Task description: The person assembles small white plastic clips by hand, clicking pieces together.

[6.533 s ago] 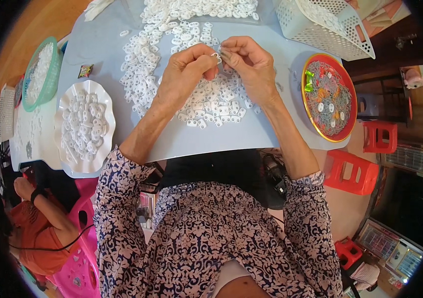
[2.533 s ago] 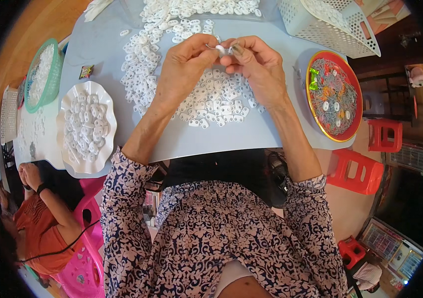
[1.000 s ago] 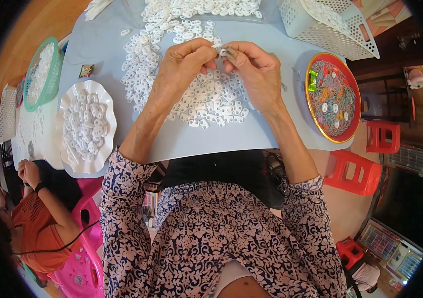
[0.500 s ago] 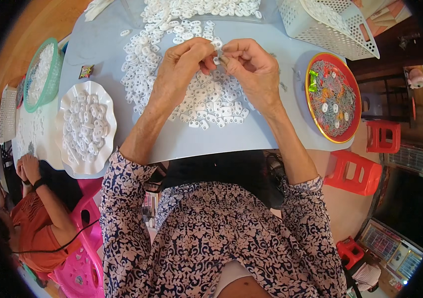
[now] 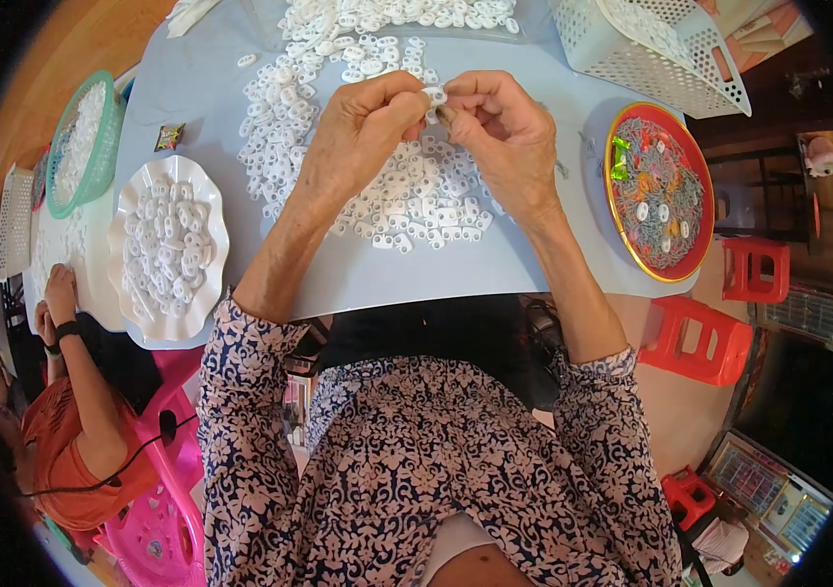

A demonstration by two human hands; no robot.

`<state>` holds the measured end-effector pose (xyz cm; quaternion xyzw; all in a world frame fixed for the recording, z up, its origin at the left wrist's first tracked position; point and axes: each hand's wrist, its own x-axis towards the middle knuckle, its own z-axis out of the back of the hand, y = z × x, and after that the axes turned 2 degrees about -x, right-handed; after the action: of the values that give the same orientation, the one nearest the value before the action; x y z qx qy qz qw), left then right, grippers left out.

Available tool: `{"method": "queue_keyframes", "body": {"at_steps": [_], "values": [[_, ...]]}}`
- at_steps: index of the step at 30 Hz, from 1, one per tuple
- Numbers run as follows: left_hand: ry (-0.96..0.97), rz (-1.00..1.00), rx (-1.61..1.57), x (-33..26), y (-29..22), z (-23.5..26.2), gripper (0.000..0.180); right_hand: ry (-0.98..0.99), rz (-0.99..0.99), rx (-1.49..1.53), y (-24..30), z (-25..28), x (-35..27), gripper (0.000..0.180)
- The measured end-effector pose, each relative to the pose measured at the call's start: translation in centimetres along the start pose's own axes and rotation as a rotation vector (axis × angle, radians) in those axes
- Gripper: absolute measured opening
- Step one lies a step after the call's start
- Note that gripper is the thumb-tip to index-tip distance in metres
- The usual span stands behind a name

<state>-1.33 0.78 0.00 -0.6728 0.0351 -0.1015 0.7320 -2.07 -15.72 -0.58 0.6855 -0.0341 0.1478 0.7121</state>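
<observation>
Head view. Left hand (image 5: pixel 363 132) and right hand (image 5: pixel 505 127): raised over the table (image 5: pixel 416 279), fingertips meeting, both pinching one small white piece (image 5: pixel 434 96); its exact shape is too small to tell. Beneath: white pieces in a heap (image 5: pixel 416 196). Left: white dish (image 5: pixel 167 249) of pieces, green basket (image 5: pixel 79 142). Right: red plate (image 5: pixel 659 191), white basket (image 5: pixel 647 44).
</observation>
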Motion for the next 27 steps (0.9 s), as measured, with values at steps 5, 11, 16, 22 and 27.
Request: {"method": "queue_keyframes", "body": {"at_steps": [5, 11, 16, 22, 27], "values": [[0.041, -0.064, -0.002, 0.23, 0.66, 0.03, 0.022, -0.029, 0.035, 0.007, -0.27, -0.16, -0.05, 0.019], [0.033, -0.041, 0.006, 0.07, 0.5, -0.51, 0.024, -0.053, 0.026, 0.051, -0.31, -0.28, -0.04, 0.018], [0.027, -0.036, -0.024, -0.03, 0.49, -0.64, 0.027, -0.039, 0.004, 0.075, -0.16, -0.37, -0.09, 0.018], [0.018, -0.043, -0.001, -0.06, 0.44, -0.56, 0.028, -0.051, 0.021, 0.056, -0.53, -0.27, -0.02, 0.02], [-0.028, -0.076, -0.06, -0.13, 0.63, -0.92, 0.029, -0.075, 0.035, 0.056, -0.72, -0.18, 0.0, 0.02]]}}
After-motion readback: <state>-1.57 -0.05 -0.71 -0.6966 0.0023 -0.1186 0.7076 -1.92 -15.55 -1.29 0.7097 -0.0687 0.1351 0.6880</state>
